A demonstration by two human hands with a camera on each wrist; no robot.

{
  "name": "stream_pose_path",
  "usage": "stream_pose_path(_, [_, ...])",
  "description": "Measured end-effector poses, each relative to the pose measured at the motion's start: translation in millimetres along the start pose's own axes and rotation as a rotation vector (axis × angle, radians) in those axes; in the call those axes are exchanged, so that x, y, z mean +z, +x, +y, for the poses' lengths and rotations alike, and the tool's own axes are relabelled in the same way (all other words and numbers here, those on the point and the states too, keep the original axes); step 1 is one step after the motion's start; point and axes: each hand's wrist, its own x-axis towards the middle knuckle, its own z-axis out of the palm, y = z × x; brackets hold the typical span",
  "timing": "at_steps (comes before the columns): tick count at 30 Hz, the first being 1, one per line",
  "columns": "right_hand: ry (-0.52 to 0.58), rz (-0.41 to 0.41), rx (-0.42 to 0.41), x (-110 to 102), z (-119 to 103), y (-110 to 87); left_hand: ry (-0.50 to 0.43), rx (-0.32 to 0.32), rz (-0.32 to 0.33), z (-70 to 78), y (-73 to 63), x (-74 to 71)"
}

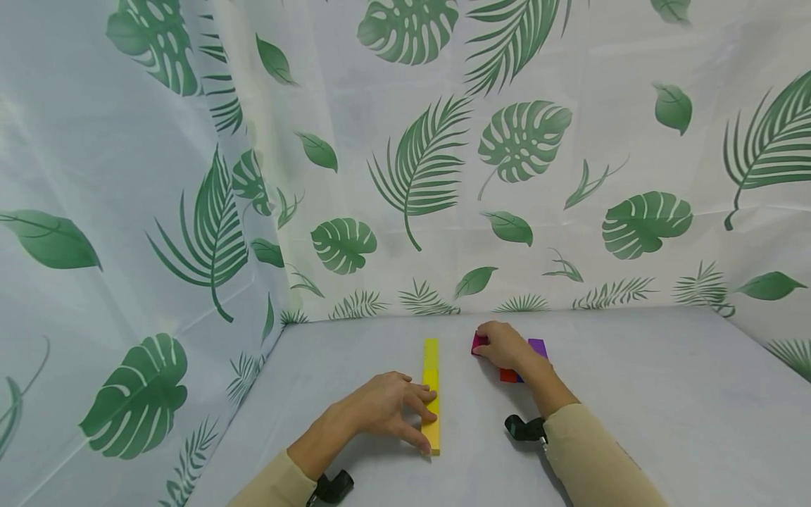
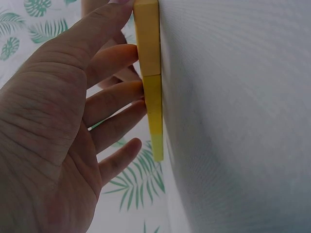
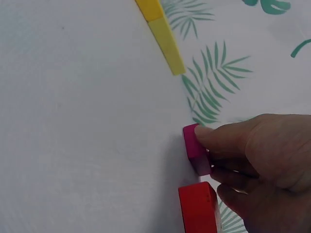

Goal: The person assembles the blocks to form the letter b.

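Three blocks stand end to end in a straight row: an amber block (image 2: 147,39) at the near end, a bright yellow block (image 1: 431,373) in the middle and a pale yellow block (image 1: 431,351) at the far end. My left hand (image 1: 380,405) rests against this row with spread, loosely bent fingers; its thumb is at the near end. Farther off to the right, my right hand (image 1: 507,346) pinches a magenta block (image 3: 196,150) between thumb and fingers, apart from the row. I cannot tell whether that block touches the table.
Under and beside my right wrist lie a red block (image 3: 199,209), a purple block (image 1: 537,346) and a bit of a blue block (image 1: 520,378), partly hidden by the forearm. The white table (image 1: 633,394) meets a leaf-patterned curtain (image 1: 443,267) at the back and left.
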Motion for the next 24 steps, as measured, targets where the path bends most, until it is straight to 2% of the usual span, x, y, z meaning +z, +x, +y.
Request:
stream_pose_path(6, [-0.001,0.028,-0.017,10,-6,3.0,0.002,-0.001,-0.003,0.0,0.2,0.6])
stream_pose_path(9, [0.018,0.019,0.003,14,-8,4.2,0.002,-0.003,-0.004,-0.4,0.1,0.9])
stream_pose_path(17, [0.068,-0.016,-0.013,15,-15,4.2,0.013,-0.005,-0.012,-0.7,0.5,0.9])
stream_pose_path(24, [0.053,-0.014,-0.014,17,-17,3.3,0.006,-0.004,-0.005,-0.1,-0.1,0.2])
